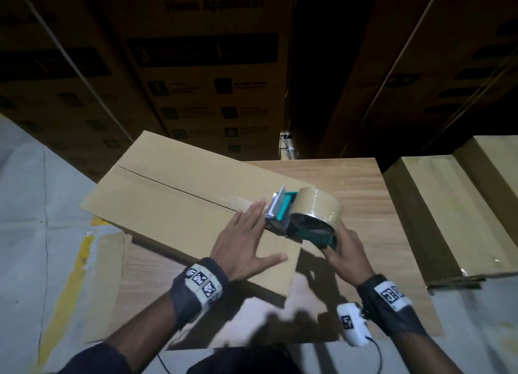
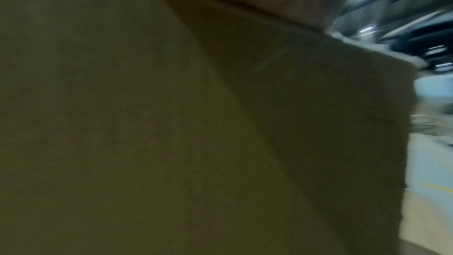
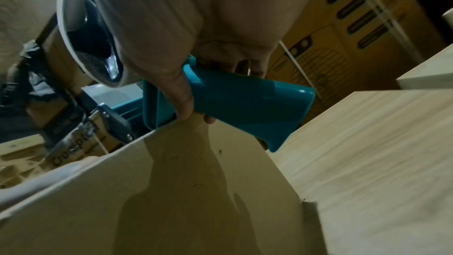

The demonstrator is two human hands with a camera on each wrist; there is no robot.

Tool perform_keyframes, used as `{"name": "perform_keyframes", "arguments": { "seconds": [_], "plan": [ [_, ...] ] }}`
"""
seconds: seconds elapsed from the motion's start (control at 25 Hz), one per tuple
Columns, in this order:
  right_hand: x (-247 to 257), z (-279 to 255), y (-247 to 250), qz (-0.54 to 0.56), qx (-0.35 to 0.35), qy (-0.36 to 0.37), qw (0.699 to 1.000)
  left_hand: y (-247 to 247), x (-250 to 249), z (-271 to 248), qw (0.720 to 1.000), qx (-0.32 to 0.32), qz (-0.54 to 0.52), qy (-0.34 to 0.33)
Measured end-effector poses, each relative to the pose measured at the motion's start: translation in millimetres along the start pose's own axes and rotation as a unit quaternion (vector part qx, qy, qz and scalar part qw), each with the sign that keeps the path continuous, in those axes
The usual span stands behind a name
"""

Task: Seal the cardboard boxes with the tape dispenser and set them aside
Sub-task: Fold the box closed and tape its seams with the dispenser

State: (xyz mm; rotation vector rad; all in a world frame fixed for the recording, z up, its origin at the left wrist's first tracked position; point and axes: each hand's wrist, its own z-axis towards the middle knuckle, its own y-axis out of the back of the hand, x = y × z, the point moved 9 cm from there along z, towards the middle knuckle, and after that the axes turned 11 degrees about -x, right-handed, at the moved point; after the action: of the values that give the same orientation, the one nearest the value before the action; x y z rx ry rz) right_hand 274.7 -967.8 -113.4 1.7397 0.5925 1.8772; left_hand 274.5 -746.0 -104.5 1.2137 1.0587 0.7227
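Observation:
A flat brown cardboard box (image 1: 173, 197) lies skewed on the wooden table (image 1: 358, 194), its centre seam open toward the far left. My left hand (image 1: 246, 239) presses flat on the box top, fingers straight, just left of the dispenser. My right hand (image 1: 346, 253) grips the teal handle of the tape dispenser (image 1: 305, 216), whose brown tape roll (image 1: 316, 205) stands on the near right end of the seam. A short strip of tape (image 1: 238, 201) covers the seam there. In the right wrist view my fingers (image 3: 181, 92) curl round the teal handle (image 3: 247, 104). The left wrist view shows only dim cardboard (image 2: 171, 123).
Tall printed cartons (image 1: 201, 65) are stacked behind the table. Two taped boxes (image 1: 454, 213) sit at the right, level with the table. Flattened cardboard (image 1: 112, 250) lies under the table's left side on the grey floor, beside a yellow line (image 1: 75, 267).

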Motion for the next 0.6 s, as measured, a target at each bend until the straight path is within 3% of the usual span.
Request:
{"name": "perform_keyframes", "arguments": {
  "seconds": [0.12,0.32,0.6],
  "plan": [
    [20.8,10.6,-26.3,-0.003,0.009,0.022,1.0,21.2,77.2,-13.6,0.994,-0.034,0.041,0.098],
    [46.2,14.7,-16.0,0.045,0.049,0.047,0.997,44.7,170.1,-33.8,0.975,-0.057,0.07,0.201],
    [140.6,28.2,31.9,0.066,0.072,0.122,0.988,50.2,189.9,-34.1,0.964,-0.071,0.065,0.247]
  ]
}}
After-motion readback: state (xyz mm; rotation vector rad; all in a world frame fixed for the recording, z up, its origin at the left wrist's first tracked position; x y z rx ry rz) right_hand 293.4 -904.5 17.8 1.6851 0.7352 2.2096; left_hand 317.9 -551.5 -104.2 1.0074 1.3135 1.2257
